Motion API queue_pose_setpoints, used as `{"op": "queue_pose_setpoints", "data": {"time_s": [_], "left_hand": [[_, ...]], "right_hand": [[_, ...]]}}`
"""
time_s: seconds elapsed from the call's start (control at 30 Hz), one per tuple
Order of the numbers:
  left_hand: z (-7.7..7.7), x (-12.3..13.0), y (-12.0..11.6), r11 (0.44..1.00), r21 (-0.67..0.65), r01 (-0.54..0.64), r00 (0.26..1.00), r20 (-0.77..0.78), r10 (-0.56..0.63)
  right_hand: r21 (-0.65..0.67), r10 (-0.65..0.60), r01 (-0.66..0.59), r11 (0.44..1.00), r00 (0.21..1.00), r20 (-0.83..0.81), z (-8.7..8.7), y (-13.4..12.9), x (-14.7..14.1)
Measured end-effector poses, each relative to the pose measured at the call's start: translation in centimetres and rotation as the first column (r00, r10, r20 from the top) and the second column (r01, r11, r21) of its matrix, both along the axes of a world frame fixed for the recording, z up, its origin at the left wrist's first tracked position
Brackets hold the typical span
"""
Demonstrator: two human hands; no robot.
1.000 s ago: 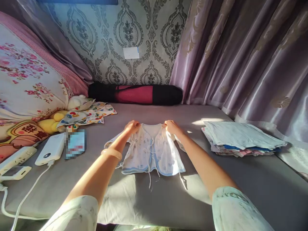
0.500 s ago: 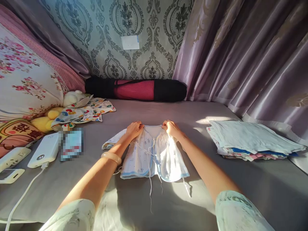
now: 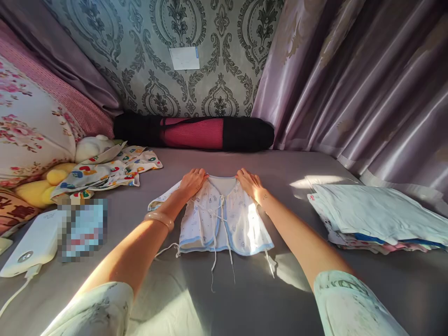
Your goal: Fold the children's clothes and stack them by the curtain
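Note:
A small white baby shirt (image 3: 199, 219) with blue trim and thin tie strings lies spread on the grey bed sheet, its neckline away from me. My left hand (image 3: 193, 181) has its fingers closed on the left shoulder beside the collar; a pale bangle circles that wrist. At the other shoulder my right hand (image 3: 249, 183) pinches the cloth by the neckline. The shirt's left sleeve shows partly behind my left forearm, while the right sleeve is hidden by my right hand and arm. The ties hang loosely down the front and past the hem.
Folded clothes (image 3: 381, 210) are stacked at the right. On the left lie a patterned garment (image 3: 105, 170), a yellow plush toy (image 3: 38, 186), a white power bank (image 3: 35, 242) with a cable, and a blurred packet (image 3: 86, 228). A black and pink rolled bag (image 3: 192, 133) lies along the wall.
The shirt now lies flatter and straighter, its front panels closer together and its hem slightly farther from me. Both hands keep their hold at the shoulders. My view has shifted slightly.

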State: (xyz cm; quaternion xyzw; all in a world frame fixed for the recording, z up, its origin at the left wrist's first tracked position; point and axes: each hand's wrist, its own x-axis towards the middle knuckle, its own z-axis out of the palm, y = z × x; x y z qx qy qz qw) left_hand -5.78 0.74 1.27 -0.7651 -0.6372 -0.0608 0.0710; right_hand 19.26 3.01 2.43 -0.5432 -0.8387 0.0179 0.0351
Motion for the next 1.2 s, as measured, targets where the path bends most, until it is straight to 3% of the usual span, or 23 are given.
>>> {"op": "queue_pose_setpoints", "data": {"time_s": [0.33, 0.5, 0.6, 0.7, 0.87, 1.03, 1.2], "left_hand": [[-0.2, -0.2, 4.6, 0.998, 0.032, 0.051, 0.996, -0.069, -0.048], [-1.0, 0.1, 5.4, 0.999, -0.007, 0.05, 0.998, -0.046, -0.05], [-0.7, 0.0, 5.1, 0.998, -0.068, -0.006, 0.999, -0.041, 0.003], [0.6, 0.4, 4.1, 0.997, -0.057, -0.061, 0.998, -0.036, 0.059], [3.3, 3.5, 1.0, 0.997, -0.075, -0.033, 0.999, 0.032, 0.035], [4.6, 8.1, -2.9, 0.973, -0.203, 0.108, 0.976, 0.21, -0.065], [4.3, 11.0, -6.9, 0.955, -0.293, 0.036, 0.978, 0.205, 0.026]], "right_hand": [[0.039, 0.043, -0.045, 0.998, 0.998, 0.042, 0.2, 4.5, -0.8], [0.018, 0.03, -0.03, 0.999, 0.999, 0.013, -0.6, 5.1, -0.9], [-0.031, 0.023, -0.025, 0.999, 0.996, -0.085, -0.6, 5.3, -0.6], [-0.08, -0.058, 0.038, 0.996, 0.961, -0.269, 0.1, 5.6, 0.9], [-0.118, -0.322, 0.303, 0.946, 0.825, -0.465, 1.7, 3.6, 6.2], [-0.254, -0.467, 0.396, 0.882, 0.802, -0.371, 2.4, -0.7, 10.3], [-0.334, -0.589, 0.522, 0.785, 0.796, -0.139, 3.3, -3.8, 10.9]]}}
